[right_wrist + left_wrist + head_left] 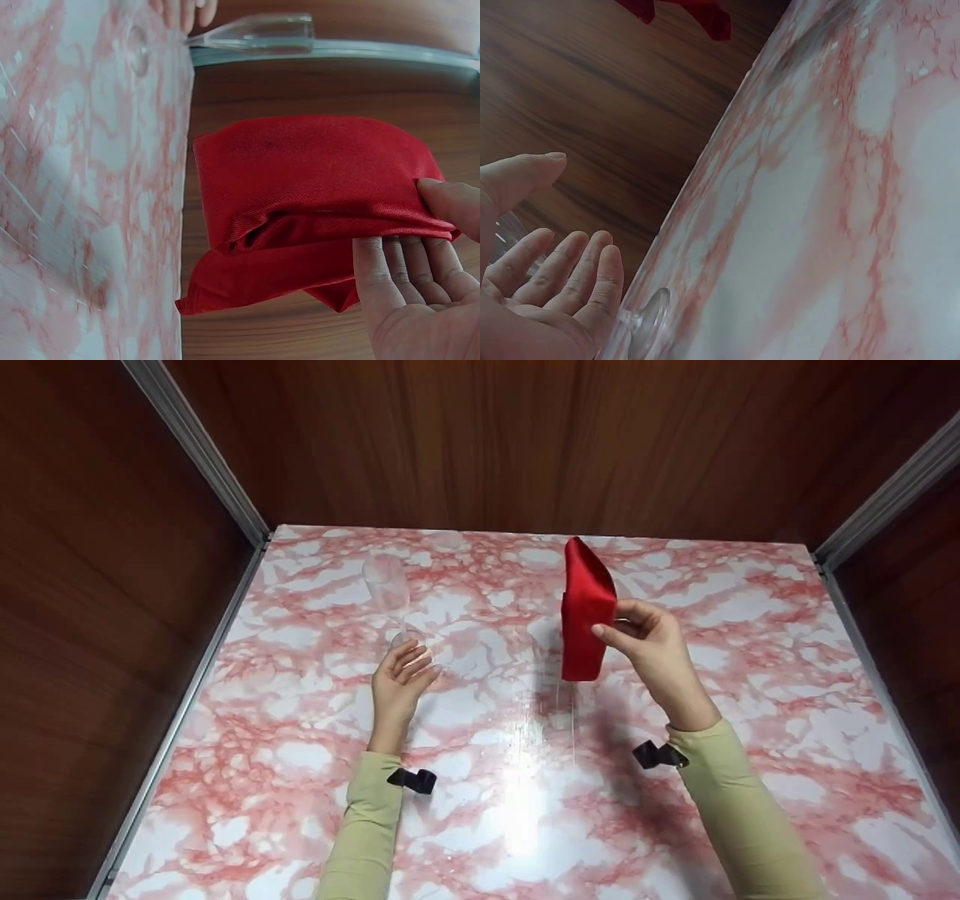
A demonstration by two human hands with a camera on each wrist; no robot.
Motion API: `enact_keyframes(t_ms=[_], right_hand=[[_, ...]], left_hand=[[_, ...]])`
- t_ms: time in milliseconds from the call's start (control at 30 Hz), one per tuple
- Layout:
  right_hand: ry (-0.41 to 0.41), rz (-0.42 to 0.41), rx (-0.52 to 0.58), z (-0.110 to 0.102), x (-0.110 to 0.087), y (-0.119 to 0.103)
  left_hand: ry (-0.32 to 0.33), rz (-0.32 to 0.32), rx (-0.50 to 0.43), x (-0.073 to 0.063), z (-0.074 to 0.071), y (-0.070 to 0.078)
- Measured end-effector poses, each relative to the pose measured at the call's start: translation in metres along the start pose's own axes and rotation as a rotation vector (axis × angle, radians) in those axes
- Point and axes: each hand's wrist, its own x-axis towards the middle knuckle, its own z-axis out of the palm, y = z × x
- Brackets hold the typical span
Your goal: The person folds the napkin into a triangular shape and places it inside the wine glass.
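A folded red cloth [587, 622] hangs above the table, pinched along its right edge between the thumb and fingers of my right hand [660, 649]. In the right wrist view the cloth [315, 180] shows several layers, with a loose fold hanging below. My left hand [401, 679] is raised with its fingers loosely spread and nothing in them. Just beyond it stands a clear stemmed glass [387, 583], upright on its round foot. The left wrist view shows the foot [654, 322] close by the fingertips, while the bowl is mostly hidden behind the hand.
The table [465, 720] has a red and white marbled top with a bright glare in the middle. Brown wood-grain panels [480, 450] enclose it at the back and both sides, with metal strips [202, 442] at the corners.
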Motion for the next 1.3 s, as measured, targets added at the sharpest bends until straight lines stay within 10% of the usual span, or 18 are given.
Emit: enact_keyframes(t_ms=[633,1300], right_hand=[[0.001,-0.004,-0.009,0.001,0.001,-0.001],[-0.015,-0.002,-0.003,0.001,-0.001,0.001]], left_hand=[[0.138,0.016,-0.015,0.014,-0.006,-0.007],[0.129,0.074,-0.012,0.023,0.000,0.003]])
